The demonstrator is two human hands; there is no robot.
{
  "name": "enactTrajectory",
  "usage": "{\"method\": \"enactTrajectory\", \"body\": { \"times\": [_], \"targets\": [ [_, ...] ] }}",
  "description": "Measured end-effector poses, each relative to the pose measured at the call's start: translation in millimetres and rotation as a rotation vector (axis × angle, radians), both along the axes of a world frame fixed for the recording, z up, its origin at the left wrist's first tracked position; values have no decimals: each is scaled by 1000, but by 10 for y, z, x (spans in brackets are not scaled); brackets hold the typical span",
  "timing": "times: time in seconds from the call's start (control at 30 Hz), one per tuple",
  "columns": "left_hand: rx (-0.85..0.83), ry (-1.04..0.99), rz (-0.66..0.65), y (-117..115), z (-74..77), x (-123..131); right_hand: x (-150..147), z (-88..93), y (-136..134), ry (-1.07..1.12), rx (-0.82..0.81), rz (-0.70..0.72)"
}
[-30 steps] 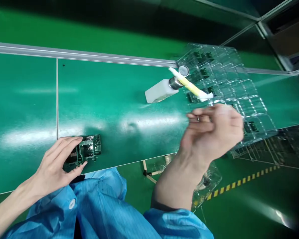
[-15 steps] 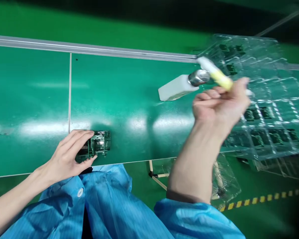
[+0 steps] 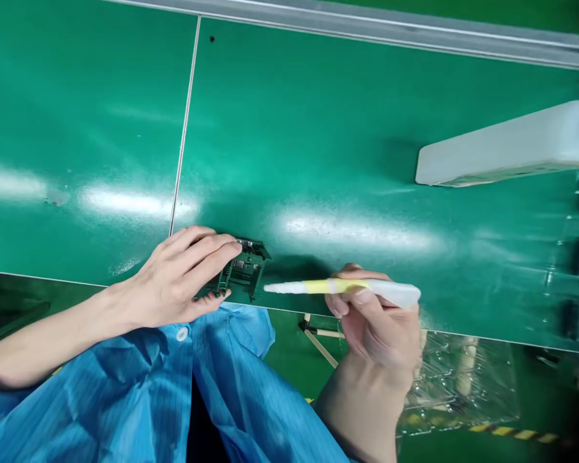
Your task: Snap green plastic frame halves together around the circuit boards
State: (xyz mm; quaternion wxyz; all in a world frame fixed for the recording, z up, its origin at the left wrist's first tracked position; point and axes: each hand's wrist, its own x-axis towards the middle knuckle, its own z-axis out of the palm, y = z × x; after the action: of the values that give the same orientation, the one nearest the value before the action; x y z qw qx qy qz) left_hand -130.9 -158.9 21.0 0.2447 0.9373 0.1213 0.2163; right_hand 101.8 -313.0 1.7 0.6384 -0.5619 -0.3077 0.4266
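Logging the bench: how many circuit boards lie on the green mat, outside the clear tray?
1: the circuit board under the left hand, at the front edge of the green mat. Others may sit in the clear tray at right, too unclear to count.

A long bench topped with a glossy green anti-static mat (image 3: 318, 128) filled most of the view, divided by a thin pale seam (image 3: 186, 122) and edged along its far side by a grey aluminium rail (image 3: 367, 26). Overhead light left bright white streaks (image 3: 357, 233) across it. Beyond its near edge lay a green painted floor (image 3: 289, 354) marked with yellow-and-black striped hazard tape (image 3: 521, 433).
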Motion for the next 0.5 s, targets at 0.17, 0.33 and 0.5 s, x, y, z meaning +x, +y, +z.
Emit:
{"method": "enactTrajectory", "body": {
  "times": [0.17, 0.33, 0.5],
  "targets": [
    [-9, 22, 20, -25, 9, 5, -140, -73, 46, -108, -113, -69],
    [45, 31, 19, -25, 25, 31, -226, -82, 71, -188, -112, -78],
    [63, 52, -14, -9, 47, 23, -349, -78, 54, -193, -64, -52]
  ]
}}
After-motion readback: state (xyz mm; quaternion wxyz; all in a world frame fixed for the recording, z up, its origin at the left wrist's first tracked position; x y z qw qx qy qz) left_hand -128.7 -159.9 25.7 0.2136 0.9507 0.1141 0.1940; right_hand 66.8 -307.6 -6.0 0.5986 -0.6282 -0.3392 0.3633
